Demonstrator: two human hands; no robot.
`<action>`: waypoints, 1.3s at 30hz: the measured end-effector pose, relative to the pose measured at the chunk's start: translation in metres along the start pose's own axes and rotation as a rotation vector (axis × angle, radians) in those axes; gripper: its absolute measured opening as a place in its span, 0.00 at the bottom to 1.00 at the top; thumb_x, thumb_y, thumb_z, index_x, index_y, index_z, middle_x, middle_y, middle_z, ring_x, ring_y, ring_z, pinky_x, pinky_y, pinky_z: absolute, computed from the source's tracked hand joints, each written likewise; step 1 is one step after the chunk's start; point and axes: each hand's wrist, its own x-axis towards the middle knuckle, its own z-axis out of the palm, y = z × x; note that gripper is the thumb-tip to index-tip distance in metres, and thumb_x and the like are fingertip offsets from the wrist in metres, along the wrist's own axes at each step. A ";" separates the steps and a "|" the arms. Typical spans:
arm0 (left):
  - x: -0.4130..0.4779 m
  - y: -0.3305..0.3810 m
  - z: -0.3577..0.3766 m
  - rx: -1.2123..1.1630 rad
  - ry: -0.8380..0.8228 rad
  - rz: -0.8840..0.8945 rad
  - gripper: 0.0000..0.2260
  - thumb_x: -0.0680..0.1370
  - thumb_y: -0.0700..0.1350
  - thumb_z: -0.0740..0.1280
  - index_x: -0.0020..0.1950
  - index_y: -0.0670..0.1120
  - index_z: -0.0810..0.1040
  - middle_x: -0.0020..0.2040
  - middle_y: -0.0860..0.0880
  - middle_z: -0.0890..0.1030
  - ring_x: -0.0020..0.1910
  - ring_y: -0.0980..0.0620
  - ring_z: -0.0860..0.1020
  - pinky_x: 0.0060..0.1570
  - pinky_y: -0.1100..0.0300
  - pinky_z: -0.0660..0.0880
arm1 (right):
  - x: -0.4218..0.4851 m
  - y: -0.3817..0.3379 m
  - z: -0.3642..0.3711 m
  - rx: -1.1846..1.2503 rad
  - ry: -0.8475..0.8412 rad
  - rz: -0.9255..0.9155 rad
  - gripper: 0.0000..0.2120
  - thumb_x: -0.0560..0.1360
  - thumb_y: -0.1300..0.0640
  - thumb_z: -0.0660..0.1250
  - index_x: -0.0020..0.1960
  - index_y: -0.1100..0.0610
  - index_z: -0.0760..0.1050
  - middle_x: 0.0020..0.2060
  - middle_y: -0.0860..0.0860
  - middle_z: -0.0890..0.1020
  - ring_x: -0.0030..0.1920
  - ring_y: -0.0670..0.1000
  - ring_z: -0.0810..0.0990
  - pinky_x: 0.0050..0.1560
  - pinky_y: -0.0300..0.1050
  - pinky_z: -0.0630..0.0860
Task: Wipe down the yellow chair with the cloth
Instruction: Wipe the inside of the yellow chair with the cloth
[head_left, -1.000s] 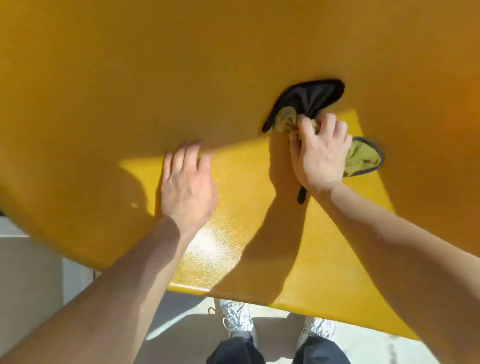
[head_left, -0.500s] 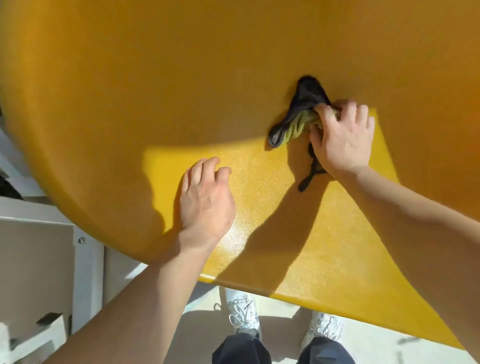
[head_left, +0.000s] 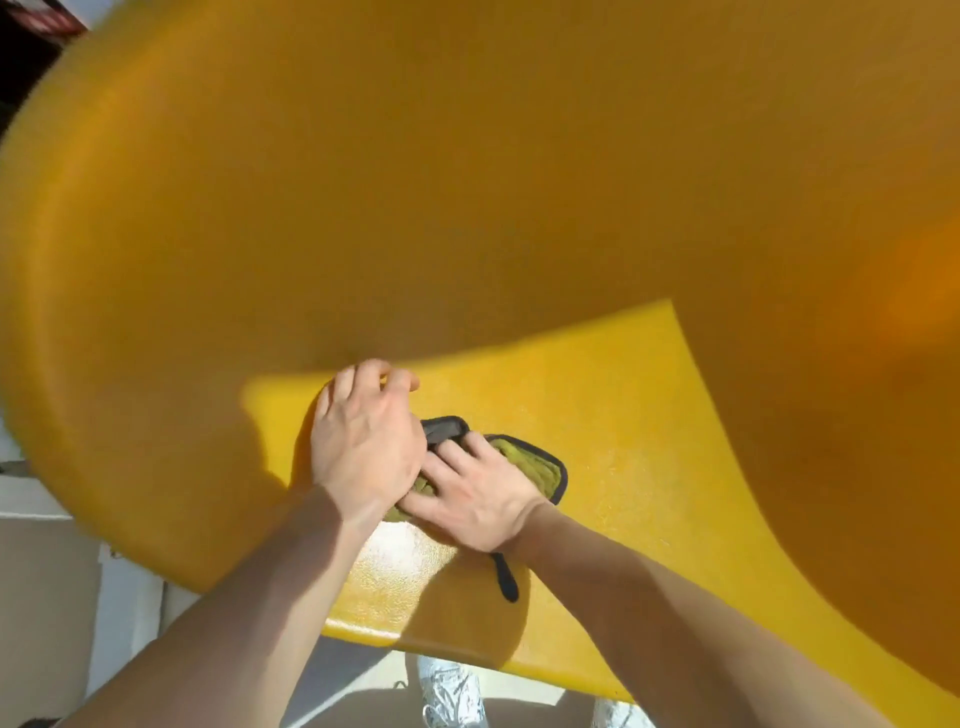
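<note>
The yellow chair (head_left: 519, 208) fills almost the whole view. Most of its curved shell is in shade, and a sunlit patch of seat lies toward 6 o'clock. Both bare forearms come in from the bottom edge, the left from 7 o'clock and the right from 5 o'clock, and meet on that bright patch.

The right hand (head_left: 478, 499) lies flat on the cloth (head_left: 543, 467) with fairly straight fingers pointing toward 10 o'clock, pressing it onto the seat. The left hand (head_left: 363, 441) sits just at 10 o'clock of the right one and overlaps its fingertips. Its fingers are loosely bent with the tips on the seat, and no grip shows.

The cloth is olive green with black edging. One corner pokes out at 2 o'clock of the right hand, and a black strap (head_left: 506, 577) trails out toward 6 o'clock from under the wrist.

At 6 o'clock, below the seat edge, two white shoes (head_left: 452, 686) stand on a pale floor (head_left: 337, 691).
</note>
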 end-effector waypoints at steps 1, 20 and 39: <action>0.009 0.005 -0.002 0.013 0.013 0.020 0.17 0.72 0.42 0.61 0.59 0.51 0.79 0.58 0.47 0.78 0.57 0.43 0.75 0.58 0.49 0.71 | 0.007 0.015 -0.001 -0.037 0.031 -0.040 0.13 0.77 0.60 0.58 0.58 0.52 0.75 0.46 0.58 0.76 0.41 0.57 0.70 0.41 0.54 0.66; 0.104 0.063 -0.058 -0.078 0.206 -0.030 0.25 0.75 0.38 0.64 0.73 0.49 0.68 0.71 0.47 0.70 0.67 0.43 0.68 0.62 0.49 0.67 | 0.043 0.234 -0.144 -0.688 0.048 -0.187 0.06 0.78 0.61 0.68 0.53 0.51 0.78 0.53 0.55 0.79 0.50 0.58 0.72 0.47 0.54 0.70; 0.105 0.003 -0.091 0.016 0.371 -0.127 0.19 0.71 0.45 0.64 0.63 0.47 0.75 0.62 0.43 0.74 0.58 0.40 0.71 0.51 0.48 0.70 | 0.178 0.197 -0.189 -0.591 0.680 0.113 0.09 0.80 0.60 0.63 0.55 0.53 0.81 0.50 0.56 0.82 0.45 0.59 0.78 0.44 0.54 0.70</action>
